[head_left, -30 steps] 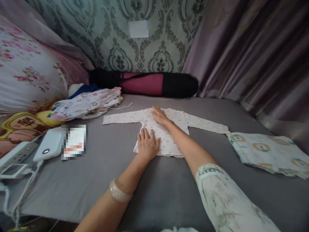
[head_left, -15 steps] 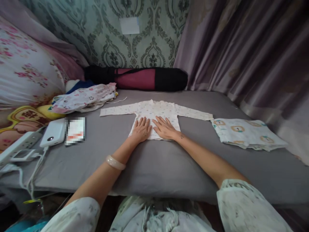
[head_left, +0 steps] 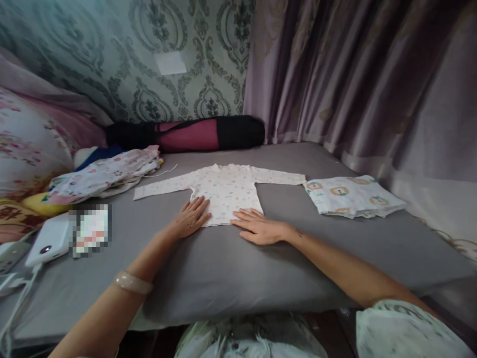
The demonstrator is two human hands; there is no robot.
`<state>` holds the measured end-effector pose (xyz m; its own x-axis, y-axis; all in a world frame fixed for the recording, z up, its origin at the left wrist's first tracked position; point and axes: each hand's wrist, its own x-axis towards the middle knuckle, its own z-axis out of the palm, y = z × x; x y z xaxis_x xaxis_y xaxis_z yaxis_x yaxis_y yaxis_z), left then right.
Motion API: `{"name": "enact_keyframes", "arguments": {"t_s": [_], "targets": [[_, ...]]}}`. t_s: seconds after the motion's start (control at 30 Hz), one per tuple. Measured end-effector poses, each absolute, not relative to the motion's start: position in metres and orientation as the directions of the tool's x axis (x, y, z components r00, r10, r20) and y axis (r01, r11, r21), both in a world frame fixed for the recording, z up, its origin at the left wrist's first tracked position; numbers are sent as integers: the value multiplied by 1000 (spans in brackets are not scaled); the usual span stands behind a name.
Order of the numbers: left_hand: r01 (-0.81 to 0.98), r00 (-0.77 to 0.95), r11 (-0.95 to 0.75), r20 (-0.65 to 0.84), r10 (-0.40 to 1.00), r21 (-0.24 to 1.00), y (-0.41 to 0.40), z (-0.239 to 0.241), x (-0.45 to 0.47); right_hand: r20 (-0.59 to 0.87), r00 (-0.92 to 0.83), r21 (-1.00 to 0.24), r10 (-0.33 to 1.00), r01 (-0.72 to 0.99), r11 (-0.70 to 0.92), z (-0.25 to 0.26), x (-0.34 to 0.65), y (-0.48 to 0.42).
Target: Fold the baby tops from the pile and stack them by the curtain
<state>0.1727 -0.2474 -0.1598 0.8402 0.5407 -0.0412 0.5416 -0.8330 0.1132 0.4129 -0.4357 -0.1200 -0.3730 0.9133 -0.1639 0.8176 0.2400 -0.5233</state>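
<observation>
A small white long-sleeved shirt (head_left: 227, 191) with a pale print lies spread flat on the grey sheet, its sleeves stretched out to both sides and its collar away from me. My left hand (head_left: 190, 219) rests flat on its lower left corner, fingers extended. Along the lower right hem lies my right hand (head_left: 259, 226), palm down with the fingers out, partly on the shirt and partly on the sheet. Neither hand grasps anything. The right cuff reaches a folded white cloth (head_left: 354, 196) with lion-like prints.
On the left lie a pile of printed baby clothes (head_left: 108, 171), a white power bank (head_left: 50, 238) with cables and a pixelated item (head_left: 90, 229). A black and maroon long bag (head_left: 186, 134) lies along the wall. Curtains (head_left: 316, 74) hang at right.
My hands have slid apart and toward the shirt's bottom corners, the left one leftward, the right one down to the hem. The camera view has turned a little to the right.
</observation>
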Motion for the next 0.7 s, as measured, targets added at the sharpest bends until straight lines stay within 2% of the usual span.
{"name": "enact_keyframes", "arguments": {"t_s": [0.1,0.2,0.3,0.4,0.47,0.53,0.7], "targets": [[541,841,-832,-55,539,125,-242,-151,174,-151,-414,-647,898,728,227,-109,442,-437],[535,843,-835,-14,538,125,-237,-141,184,-130,-237,-705,963,705,79,-101,489,-424],[524,849,-844,17,529,113,-232,-135,202,-19,181,-577,983,801,-159,-100,549,-407],[493,866,-863,36,499,109,-230,-136,226,58,579,-310,813,785,-537,-105,601,-396],[446,889,-887,53,454,125,-231,-137,242,47,679,-148,733,730,-667,-110,624,-391],[396,910,-907,70,409,145,-232,-138,258,10,730,-67,684,683,-728,-114,636,-387],[346,929,-920,71,364,186,-233,-141,288,-54,784,-46,619,617,-786,-120,651,-376]]}}
